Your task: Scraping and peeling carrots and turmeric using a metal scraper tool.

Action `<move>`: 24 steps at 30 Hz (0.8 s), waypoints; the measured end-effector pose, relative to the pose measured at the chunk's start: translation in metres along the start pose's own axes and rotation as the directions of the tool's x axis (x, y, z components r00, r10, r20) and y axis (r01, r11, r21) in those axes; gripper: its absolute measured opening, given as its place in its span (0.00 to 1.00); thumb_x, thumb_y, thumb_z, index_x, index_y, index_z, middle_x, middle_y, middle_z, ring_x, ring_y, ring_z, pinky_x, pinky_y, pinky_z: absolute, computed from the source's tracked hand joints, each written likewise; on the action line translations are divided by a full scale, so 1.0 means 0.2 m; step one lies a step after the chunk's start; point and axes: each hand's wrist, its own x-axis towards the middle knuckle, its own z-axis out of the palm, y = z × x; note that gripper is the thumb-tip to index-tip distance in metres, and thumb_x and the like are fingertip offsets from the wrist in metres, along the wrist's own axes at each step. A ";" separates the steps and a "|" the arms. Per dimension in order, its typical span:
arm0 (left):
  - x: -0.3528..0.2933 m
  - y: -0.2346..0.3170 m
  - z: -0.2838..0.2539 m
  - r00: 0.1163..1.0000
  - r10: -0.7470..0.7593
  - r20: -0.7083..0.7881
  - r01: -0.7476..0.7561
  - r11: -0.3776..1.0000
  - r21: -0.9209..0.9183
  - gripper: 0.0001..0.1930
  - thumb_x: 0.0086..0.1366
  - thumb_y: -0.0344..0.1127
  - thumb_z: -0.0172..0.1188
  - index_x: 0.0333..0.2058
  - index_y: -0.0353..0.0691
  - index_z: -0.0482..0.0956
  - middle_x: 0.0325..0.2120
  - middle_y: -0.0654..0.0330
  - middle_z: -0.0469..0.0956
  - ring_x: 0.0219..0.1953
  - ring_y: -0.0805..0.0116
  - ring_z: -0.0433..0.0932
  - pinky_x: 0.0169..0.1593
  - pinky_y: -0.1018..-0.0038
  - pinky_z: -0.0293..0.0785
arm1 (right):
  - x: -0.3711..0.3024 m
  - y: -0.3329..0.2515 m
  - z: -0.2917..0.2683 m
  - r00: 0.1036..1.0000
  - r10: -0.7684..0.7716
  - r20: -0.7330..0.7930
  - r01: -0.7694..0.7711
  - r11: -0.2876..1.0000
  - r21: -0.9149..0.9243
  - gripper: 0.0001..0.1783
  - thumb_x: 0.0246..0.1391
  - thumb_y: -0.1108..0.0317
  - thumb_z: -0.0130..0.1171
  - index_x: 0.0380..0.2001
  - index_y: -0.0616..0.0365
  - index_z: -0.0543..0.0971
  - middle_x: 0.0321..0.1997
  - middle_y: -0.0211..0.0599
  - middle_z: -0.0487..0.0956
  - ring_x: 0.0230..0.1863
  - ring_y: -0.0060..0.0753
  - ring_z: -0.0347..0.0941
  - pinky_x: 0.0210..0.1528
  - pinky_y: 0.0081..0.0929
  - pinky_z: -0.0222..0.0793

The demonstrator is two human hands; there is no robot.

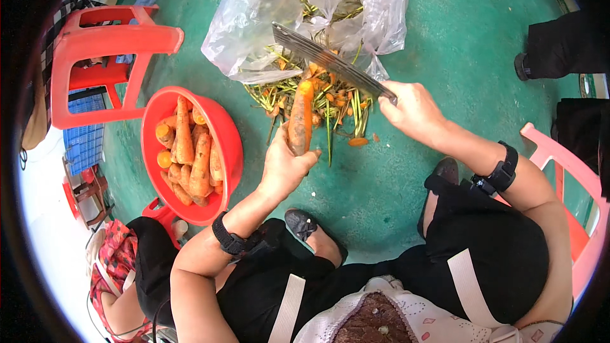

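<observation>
My left hand [286, 164] is closed round the lower end of a carrot [300, 117] that still has soil on its skin. The carrot's top end points away from me and shows a bare orange cut face. In my right hand [412, 109] is the handle of a cleaver [330, 60]. Its long dark blade slants up to the left, just beyond the carrot's cut end. Below the blade lies a heap of green stems and orange carrot trimmings [343, 105] on the floor. A clear plastic bag [248, 25] with more greens inside stands behind the heap.
A red basin [234, 146] full of carrots stands on the green floor [457, 38] to my left. Beyond it are a red plastic chair [114, 39] and a blue crate [84, 136]. Other people's legs show at the right [559, 47] and lower left [149, 248].
</observation>
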 end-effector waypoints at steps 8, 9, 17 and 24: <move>0.01 0.06 0.01 0.995 -0.027 0.098 0.034 0.996 -0.079 0.23 0.47 0.31 0.60 0.43 0.31 0.67 0.32 0.53 0.74 0.33 0.69 0.73 0.38 0.73 0.69 | -0.04 -0.03 0.11 0.853 -0.521 -0.018 0.483 0.802 -0.352 0.20 0.40 0.67 0.54 0.42 0.51 0.72 0.20 0.40 0.73 0.20 0.42 0.73 0.23 0.36 0.70; 0.01 0.07 0.01 0.989 -0.010 0.150 0.025 0.994 -0.103 0.20 0.48 0.30 0.59 0.41 0.32 0.69 0.31 0.55 0.75 0.32 0.70 0.73 0.37 0.74 0.69 | -0.04 -0.04 0.11 0.828 -0.560 -0.003 0.512 0.759 -0.403 0.20 0.40 0.67 0.54 0.42 0.51 0.71 0.19 0.39 0.72 0.19 0.41 0.73 0.21 0.35 0.70; -0.05 0.11 0.05 0.991 0.127 0.044 -0.123 0.989 -0.080 0.11 0.47 0.25 0.55 0.33 0.34 0.71 0.23 0.61 0.72 0.25 0.75 0.68 0.33 0.77 0.66 | -0.04 0.03 0.14 0.793 -0.609 -0.002 0.537 0.701 -0.469 0.23 0.38 0.65 0.56 0.44 0.52 0.71 0.17 0.35 0.70 0.17 0.36 0.71 0.20 0.31 0.69; -0.07 0.12 0.03 0.995 0.093 0.034 -0.094 0.995 0.028 0.22 0.47 0.28 0.57 0.43 0.32 0.66 0.25 0.60 0.71 0.22 0.74 0.69 0.27 0.76 0.66 | -0.01 0.13 0.12 0.836 -0.546 -0.059 0.424 0.710 -0.563 0.22 0.38 0.68 0.55 0.43 0.49 0.73 0.17 0.35 0.69 0.17 0.36 0.69 0.19 0.31 0.67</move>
